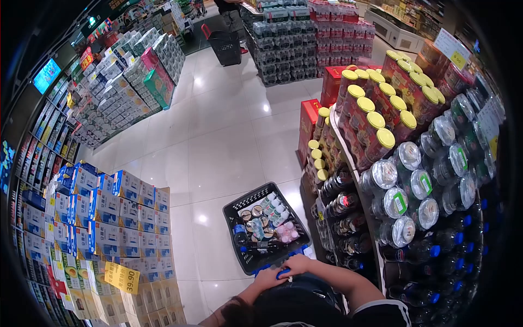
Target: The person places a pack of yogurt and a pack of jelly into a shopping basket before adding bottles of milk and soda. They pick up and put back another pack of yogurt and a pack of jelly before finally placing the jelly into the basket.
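Gripping the blue handle (283, 272), left hand (268, 278) and right hand (298, 265) sit close together — fingers curled round it — behind a black basket (250, 261) loaded with bottles (277, 211).

Close before us stands our cart (250, 196), with our left hand (268, 278) and right hand (298, 264) at its near edge. In it, cans (257, 211) sit left of a row of bottles (274, 207), and a wrapped pack (287, 231) lies nearer us on the right. On our left rises a stack of boxes (131, 207); on our right, jars (376, 120) stand beyond tubs (396, 201). Farther ahead, another cart (226, 49) stands left of stacked drink packs (286, 52).
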Available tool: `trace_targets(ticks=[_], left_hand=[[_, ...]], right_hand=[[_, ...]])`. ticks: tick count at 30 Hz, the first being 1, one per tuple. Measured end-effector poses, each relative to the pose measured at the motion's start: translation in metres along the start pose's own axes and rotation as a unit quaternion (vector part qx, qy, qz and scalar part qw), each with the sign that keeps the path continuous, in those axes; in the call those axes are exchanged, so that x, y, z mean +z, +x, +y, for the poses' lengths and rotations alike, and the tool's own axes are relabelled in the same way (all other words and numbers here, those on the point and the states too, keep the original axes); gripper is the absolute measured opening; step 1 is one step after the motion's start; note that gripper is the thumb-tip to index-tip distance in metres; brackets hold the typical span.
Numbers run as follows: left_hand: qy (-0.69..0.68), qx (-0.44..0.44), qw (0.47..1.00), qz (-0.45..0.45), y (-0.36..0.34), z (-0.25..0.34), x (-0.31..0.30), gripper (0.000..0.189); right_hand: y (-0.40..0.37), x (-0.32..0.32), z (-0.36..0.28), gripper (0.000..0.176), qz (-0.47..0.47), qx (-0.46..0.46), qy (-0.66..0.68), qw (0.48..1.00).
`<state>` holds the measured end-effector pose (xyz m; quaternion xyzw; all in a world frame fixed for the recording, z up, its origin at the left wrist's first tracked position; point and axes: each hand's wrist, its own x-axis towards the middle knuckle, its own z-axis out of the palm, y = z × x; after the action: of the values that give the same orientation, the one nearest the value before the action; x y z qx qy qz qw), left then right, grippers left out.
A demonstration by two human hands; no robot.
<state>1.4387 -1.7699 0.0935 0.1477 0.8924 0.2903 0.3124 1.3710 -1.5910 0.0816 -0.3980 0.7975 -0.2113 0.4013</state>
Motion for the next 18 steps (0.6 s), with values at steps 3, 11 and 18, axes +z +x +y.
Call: trace_targets(ticks=[3,11,18], left_hand=[[0.047,0.0,0.999,0.007,0.009,-0.012,-0.005,0.049],[0.047,0.008,0.998,0.049,0.025,-0.029,-0.033,0.039],[0.052,0.018,0.997,0.056,0.039,-0.056,-0.057,0.04]], right_hand=[[0.011,-0.012,0.003,0.063,0.007,0.021,0.013,1.0],[0.038,-0.036,0.009,0.065,0.013,0.041,0.031,0.999],[0.06,-0.051,0.004,0.064,0.061,0.05,0.026,0.997]])
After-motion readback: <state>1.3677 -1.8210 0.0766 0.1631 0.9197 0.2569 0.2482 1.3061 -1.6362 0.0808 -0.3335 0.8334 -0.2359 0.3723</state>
